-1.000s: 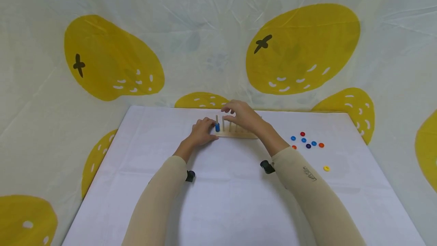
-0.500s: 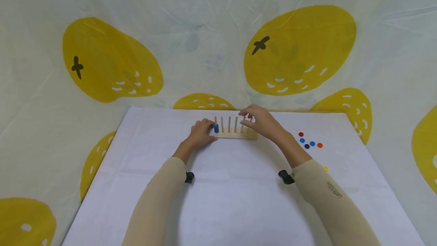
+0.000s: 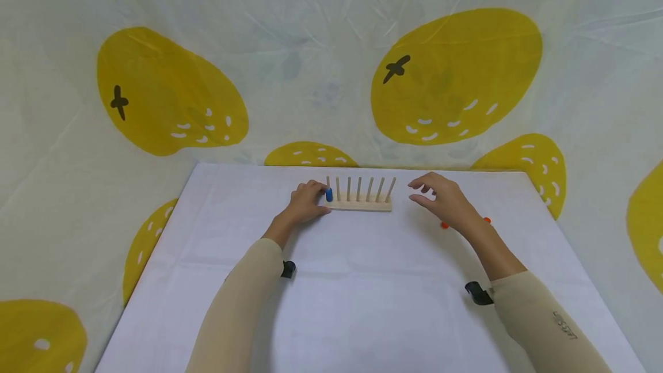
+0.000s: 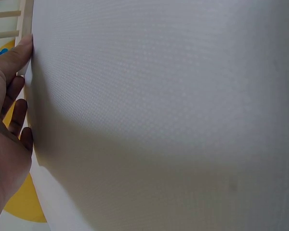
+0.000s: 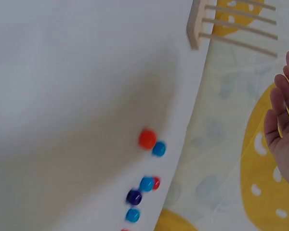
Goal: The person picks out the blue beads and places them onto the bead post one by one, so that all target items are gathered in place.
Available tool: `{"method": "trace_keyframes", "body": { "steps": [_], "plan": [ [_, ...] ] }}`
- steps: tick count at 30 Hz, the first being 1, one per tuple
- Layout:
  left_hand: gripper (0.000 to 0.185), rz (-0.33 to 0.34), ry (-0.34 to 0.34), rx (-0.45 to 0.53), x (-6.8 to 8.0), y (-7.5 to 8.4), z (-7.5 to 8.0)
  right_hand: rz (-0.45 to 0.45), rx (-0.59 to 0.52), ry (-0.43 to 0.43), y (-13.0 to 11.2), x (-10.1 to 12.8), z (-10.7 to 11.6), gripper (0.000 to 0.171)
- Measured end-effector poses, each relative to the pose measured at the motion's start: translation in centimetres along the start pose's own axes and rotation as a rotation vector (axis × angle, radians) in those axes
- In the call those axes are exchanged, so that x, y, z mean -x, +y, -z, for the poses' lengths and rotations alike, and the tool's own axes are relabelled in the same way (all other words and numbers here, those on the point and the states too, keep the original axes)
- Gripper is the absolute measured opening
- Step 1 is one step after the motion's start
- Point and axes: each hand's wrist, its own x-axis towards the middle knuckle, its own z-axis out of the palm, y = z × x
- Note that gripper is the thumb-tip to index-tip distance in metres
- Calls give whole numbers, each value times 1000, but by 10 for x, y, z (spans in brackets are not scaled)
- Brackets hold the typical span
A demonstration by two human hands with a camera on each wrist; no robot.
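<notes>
Head view: left hand (image 3: pixel 305 202) grips the long pale-wood peg rack (image 3: pixel 361 206). Right hand (image 3: pixel 440 195) hovers, curved fingers and thumb apart.

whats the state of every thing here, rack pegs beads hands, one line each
Wooden rack: standing upright on the table
Blue beads: stacked on the leftmost peg
Other six pegs: bare
Orange bead: loose on the table
Dark blue bead: loose on the table
Left hand: holding the rack's left end
Right hand: empty, right of the rack, thumb and fingers apart
Patterned backdrop: hanging, creased
</notes>
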Motion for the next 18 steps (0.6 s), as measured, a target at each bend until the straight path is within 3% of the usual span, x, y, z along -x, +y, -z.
{"method": "trace_keyframes", "body": {
  "steps": [8,18],
  "plan": [
    [59,4,5,1,2,0,0,-165,46,9,39,36,14,29],
    [58,0,-4,-14,1,0,0,-355,54,-57,84,70,33,34]
  ]
}}
